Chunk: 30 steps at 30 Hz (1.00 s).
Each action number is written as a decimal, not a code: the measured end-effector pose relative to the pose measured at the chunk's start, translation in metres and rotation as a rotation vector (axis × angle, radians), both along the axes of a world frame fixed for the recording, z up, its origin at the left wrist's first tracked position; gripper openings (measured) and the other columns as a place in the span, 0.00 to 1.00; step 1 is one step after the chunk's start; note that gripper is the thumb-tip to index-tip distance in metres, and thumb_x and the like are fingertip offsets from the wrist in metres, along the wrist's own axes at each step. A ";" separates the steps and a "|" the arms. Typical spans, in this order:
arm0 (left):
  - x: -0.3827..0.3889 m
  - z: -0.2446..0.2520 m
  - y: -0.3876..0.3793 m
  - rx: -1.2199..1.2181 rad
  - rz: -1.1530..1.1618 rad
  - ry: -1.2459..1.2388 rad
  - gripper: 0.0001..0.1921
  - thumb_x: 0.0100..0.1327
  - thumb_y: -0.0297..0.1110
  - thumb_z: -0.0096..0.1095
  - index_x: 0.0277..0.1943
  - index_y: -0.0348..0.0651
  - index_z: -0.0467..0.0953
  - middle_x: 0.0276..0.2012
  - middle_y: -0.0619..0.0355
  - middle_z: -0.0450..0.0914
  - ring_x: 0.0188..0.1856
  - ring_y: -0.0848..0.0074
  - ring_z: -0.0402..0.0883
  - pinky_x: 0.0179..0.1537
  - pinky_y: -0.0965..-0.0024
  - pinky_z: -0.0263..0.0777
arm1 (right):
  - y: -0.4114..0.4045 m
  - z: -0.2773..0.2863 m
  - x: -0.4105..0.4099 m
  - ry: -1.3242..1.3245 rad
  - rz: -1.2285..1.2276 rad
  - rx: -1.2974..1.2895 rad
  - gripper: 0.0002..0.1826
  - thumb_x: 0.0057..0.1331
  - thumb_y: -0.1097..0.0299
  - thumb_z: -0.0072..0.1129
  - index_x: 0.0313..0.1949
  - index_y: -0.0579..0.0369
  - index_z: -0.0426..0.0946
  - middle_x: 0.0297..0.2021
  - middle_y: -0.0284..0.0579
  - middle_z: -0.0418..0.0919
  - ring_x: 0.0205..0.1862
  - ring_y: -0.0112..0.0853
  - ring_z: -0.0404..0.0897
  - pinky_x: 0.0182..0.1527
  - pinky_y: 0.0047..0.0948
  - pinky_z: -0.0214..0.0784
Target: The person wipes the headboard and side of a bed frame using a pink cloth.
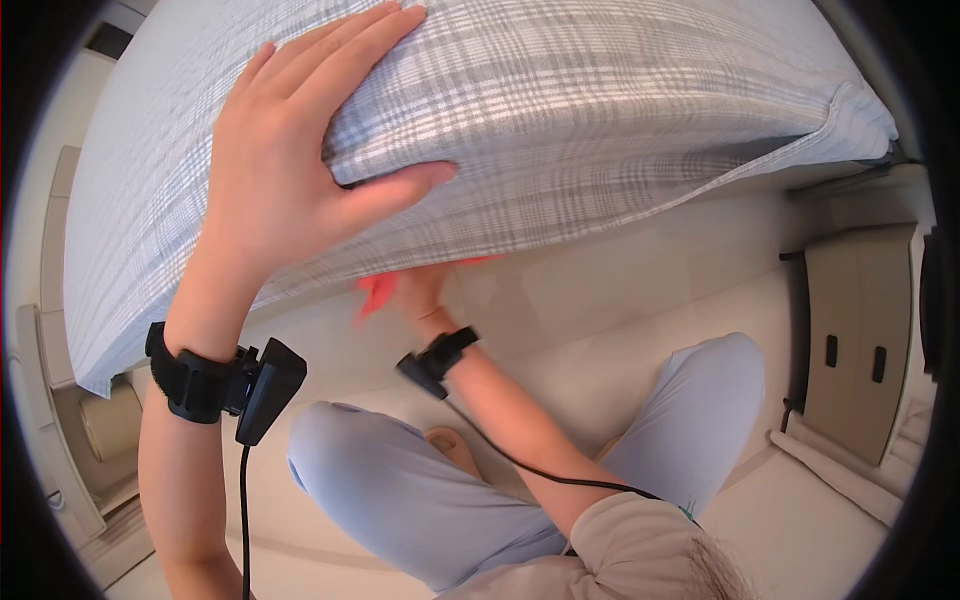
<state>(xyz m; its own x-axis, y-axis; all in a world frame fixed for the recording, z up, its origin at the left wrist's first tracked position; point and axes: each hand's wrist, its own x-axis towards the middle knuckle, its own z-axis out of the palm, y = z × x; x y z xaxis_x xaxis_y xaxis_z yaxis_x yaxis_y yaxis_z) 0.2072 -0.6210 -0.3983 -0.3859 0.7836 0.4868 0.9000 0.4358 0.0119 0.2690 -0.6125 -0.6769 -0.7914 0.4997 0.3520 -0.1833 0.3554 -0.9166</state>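
Observation:
My left hand rests flat on a bed covered with a grey-and-white plaid sheet. Its thumb is spread away from the fingers, and nothing is held in it. Below the hanging edge of the sheet, my right hand reaches low at the bed's side. Red cloth shows on both sides of that hand, which appears to grip it. Motion blurs the cloth, and the sheet hides my right fingertips.
Black wrist-mounted devices with cables sit on both forearms. My bent knees are on either side of my right arm, over a pale tiled floor. A beige cabinet with dark handles stands at right. Shelving lines the left.

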 end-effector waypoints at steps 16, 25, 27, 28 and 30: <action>0.006 -0.001 0.001 0.030 0.102 0.079 0.38 0.41 0.50 0.74 0.59 0.51 0.73 0.56 0.56 0.77 0.59 0.62 0.74 0.57 0.38 0.60 | 0.216 0.020 -0.004 0.435 -0.128 -1.539 0.28 0.64 0.45 0.48 0.56 0.48 0.67 0.55 0.41 0.70 0.53 0.39 0.71 0.56 0.43 0.60; 0.009 0.005 -0.009 0.001 0.129 0.063 0.37 0.42 0.50 0.73 0.59 0.51 0.72 0.56 0.56 0.76 0.59 0.63 0.73 0.58 0.37 0.59 | 0.123 -0.020 0.000 0.276 0.051 -2.150 0.27 0.61 0.43 0.52 0.54 0.43 0.70 0.55 0.36 0.71 0.54 0.39 0.71 0.55 0.44 0.62; 0.010 0.005 0.003 0.015 0.127 0.074 0.38 0.42 0.50 0.73 0.59 0.51 0.72 0.56 0.56 0.76 0.59 0.63 0.73 0.59 0.38 0.59 | 0.154 -0.071 0.010 0.094 0.252 -1.583 0.26 0.61 0.43 0.50 0.52 0.43 0.70 0.52 0.37 0.72 0.52 0.39 0.71 0.54 0.45 0.62; 0.009 0.002 0.026 0.049 0.105 0.071 0.38 0.42 0.50 0.73 0.59 0.51 0.72 0.57 0.56 0.76 0.59 0.64 0.73 0.59 0.39 0.59 | 0.204 -0.115 0.022 -0.139 0.253 -0.761 0.24 0.62 0.43 0.48 0.50 0.43 0.70 0.50 0.38 0.73 0.51 0.39 0.71 0.53 0.47 0.62; 0.009 -0.008 0.036 0.079 0.104 0.067 0.38 0.42 0.50 0.74 0.59 0.50 0.72 0.56 0.56 0.76 0.59 0.64 0.73 0.60 0.42 0.60 | 0.235 -0.136 0.040 -0.186 0.161 -0.246 0.23 0.62 0.43 0.47 0.48 0.43 0.71 0.48 0.39 0.74 0.49 0.40 0.72 0.51 0.48 0.62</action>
